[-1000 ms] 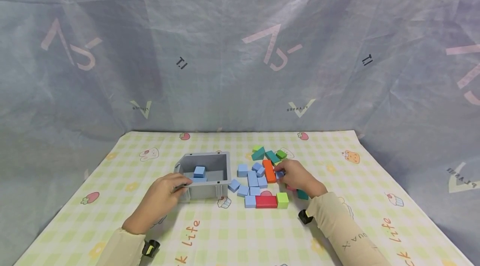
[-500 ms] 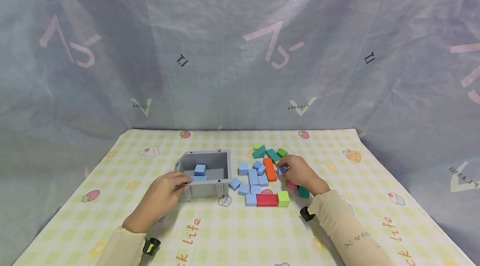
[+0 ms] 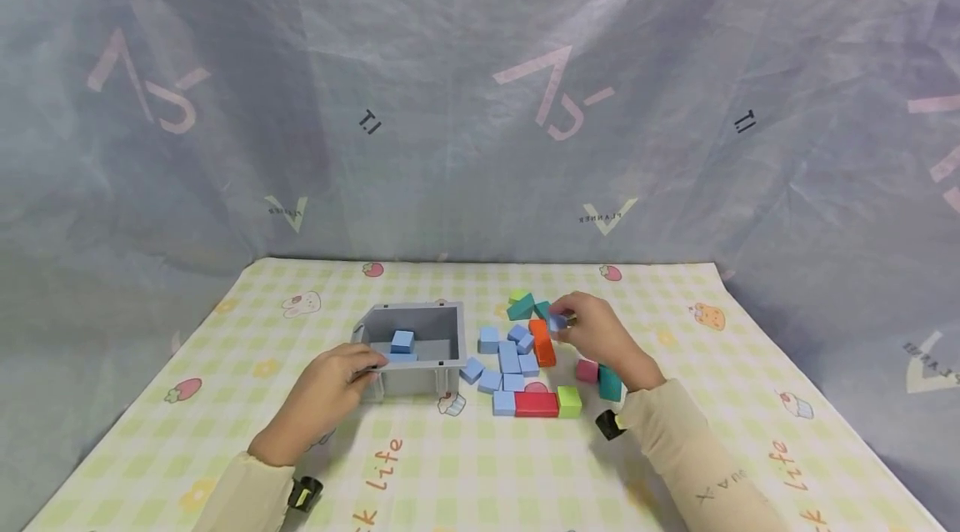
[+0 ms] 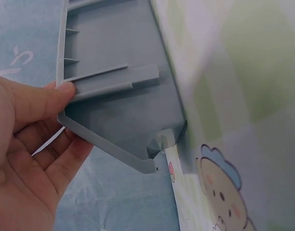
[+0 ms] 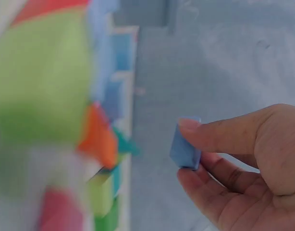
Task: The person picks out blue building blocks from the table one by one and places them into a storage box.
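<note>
My left hand (image 3: 330, 394) grips the near left part of the rim of a grey plastic bin (image 3: 412, 383). In the left wrist view, its thumb presses the outer wall of the bin (image 4: 114, 43) and the fingers curl over the rim. Two blue blocks (image 3: 402, 341) are visible inside the bin. Between thumb and fingertips my right hand (image 3: 596, 333) pinches a small blue block (image 5: 185, 147), raised above the table behind the orange block (image 3: 543, 343). Several loose blue blocks (image 3: 509, 358) lie between the bin and the right hand.
In front of the pile, a red block (image 3: 536, 405) sits between a blue block and a lime green cube (image 3: 569, 402). Teal blocks (image 3: 521, 307) lie at the back. A pink block (image 3: 587, 370) and another teal block (image 3: 610, 383) lie under the right wrist. A grey curtain (image 3: 450, 140) hangs behind the table.
My right hand has lifted the small blue block from beside the orange block and moved it up and slightly back, uncovering the pink block. The left hand stays on the bin.
</note>
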Demonstrator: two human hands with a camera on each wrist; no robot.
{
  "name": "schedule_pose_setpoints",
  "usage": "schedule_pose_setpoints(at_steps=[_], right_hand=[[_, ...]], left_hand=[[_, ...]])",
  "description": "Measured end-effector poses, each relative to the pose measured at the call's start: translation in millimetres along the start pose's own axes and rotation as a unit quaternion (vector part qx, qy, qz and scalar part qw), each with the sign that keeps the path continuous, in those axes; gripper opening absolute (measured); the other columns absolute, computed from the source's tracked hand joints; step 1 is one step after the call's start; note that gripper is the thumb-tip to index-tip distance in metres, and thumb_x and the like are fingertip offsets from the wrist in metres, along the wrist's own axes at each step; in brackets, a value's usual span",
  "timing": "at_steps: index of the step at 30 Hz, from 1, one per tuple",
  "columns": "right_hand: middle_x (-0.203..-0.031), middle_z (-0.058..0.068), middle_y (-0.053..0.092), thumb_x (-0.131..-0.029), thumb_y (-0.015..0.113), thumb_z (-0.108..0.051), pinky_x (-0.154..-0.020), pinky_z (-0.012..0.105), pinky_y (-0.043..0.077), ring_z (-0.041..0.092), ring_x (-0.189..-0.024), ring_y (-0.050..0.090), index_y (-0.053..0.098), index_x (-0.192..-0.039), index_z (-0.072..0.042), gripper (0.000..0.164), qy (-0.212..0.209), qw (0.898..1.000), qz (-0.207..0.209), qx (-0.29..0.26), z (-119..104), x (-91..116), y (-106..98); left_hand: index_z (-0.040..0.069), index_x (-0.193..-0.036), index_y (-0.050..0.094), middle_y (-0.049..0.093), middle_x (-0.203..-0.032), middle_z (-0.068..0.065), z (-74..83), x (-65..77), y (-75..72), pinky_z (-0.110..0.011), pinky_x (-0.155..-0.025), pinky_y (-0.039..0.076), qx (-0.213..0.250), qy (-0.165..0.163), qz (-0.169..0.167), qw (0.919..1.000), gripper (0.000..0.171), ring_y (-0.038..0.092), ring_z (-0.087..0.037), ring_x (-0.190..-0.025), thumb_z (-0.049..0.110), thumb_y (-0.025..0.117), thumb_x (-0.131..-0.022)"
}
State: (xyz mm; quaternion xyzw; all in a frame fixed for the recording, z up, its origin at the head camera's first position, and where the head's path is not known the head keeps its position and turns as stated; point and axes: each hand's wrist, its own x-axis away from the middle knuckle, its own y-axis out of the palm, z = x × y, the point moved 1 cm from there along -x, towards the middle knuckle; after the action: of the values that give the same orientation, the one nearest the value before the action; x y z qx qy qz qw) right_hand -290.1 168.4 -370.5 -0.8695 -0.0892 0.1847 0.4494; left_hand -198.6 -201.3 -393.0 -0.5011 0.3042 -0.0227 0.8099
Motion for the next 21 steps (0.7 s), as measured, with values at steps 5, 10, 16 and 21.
schedule_pose_setpoints(at_steps=[5,10,16,21], right_hand=[[-0.102,0.009,0.066,-0.076,0.075,-0.002,-0.08,0.043,0.058,0.02,-0.089,0.06,0.071,-0.103,-0.004,0.027,-0.055,0.998,0.014,-0.011,-39.8,-8.6,-1.6],[-0.101,0.005,0.066,-0.075,0.078,-0.003,-0.08,0.038,0.059,0.016,-0.088,0.061,0.071,-0.103,-0.006,0.029,-0.112,0.994,0.013,0.008,-84.9,-17.9,1.6],[-0.103,0.002,0.066,-0.078,0.077,-0.007,-0.079,0.033,0.057,0.011,-0.09,0.059,0.07,-0.107,-0.009,0.029,-0.167,0.985,0.005,0.036,-124.9,-25.2,12.3],[-0.103,0.002,0.066,-0.08,0.075,-0.008,-0.075,0.029,0.057,0.01,-0.088,0.058,0.07,-0.108,-0.009,0.028,-0.195,0.979,-0.017,0.058,-150.4,-29.1,31.4]], left_hand=[[0.011,-0.098,0.076,0.07,-0.096,0.002,1.2,0.1,0.0,-0.035,-0.07,0.059,-0.006,0.003,0.001,1.0,0.022,0.061,-0.013,-0.087,0.003,0.076,-0.078],[0.012,-0.097,0.076,0.07,-0.096,0.001,0.5,0.0,-1.3,-0.035,-0.07,0.059,-0.006,0.003,0.002,1.0,0.022,0.062,-0.013,-0.087,0.003,0.076,-0.077],[0.011,-0.097,0.076,0.07,-0.095,0.002,0.0,-1.1,-1.6,-0.036,-0.07,0.059,0.002,0.0,0.008,1.0,0.022,0.061,-0.012,-0.086,0.001,0.076,-0.077],[0.012,-0.097,0.076,0.07,-0.095,0.004,-0.8,-0.4,1.2,-0.034,-0.07,0.058,-0.005,0.003,0.003,1.0,0.021,0.061,-0.011,-0.086,0.004,0.077,-0.077]])
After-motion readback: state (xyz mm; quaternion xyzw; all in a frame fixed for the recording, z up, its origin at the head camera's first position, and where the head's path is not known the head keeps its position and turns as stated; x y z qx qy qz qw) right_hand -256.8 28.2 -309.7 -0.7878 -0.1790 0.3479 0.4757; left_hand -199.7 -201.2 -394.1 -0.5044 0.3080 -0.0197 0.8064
